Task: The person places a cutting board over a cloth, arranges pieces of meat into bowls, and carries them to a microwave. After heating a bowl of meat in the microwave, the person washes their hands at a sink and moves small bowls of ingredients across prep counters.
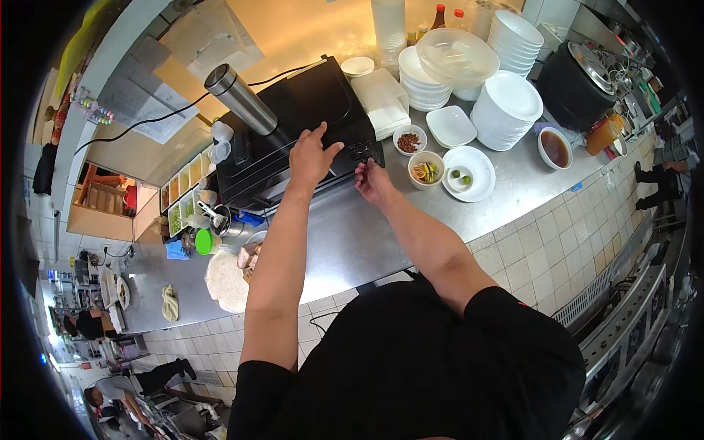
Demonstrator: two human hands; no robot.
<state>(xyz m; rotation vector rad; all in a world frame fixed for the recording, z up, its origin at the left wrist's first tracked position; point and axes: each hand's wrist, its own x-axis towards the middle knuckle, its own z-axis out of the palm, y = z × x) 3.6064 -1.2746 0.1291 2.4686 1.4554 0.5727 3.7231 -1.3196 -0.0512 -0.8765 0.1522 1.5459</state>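
Note:
A black box-shaped appliance that looks like a microwave (293, 103) stands on the steel counter, with a row of controls (361, 152) at its right end. My left hand (311, 160) rests over its front top edge, fingers spread and holding nothing visible. Close to the controls, my right hand (372, 182) has its fingers curled; anything between them is hidden. A steel tumbler (242, 99) stands upright on the appliance. Just right of my right hand are a cup of sliced vegetables (425, 171) and a small bowl of dried red bits (409, 140).
Stacked white bowls (513, 40) and plates (506, 110) stand on the right, near a bowl of brown liquid (555, 148) and a black pot (576, 84). Topping trays (180, 194) and a green-lidded jar (206, 241) are left. A person (139, 389) works at lower left.

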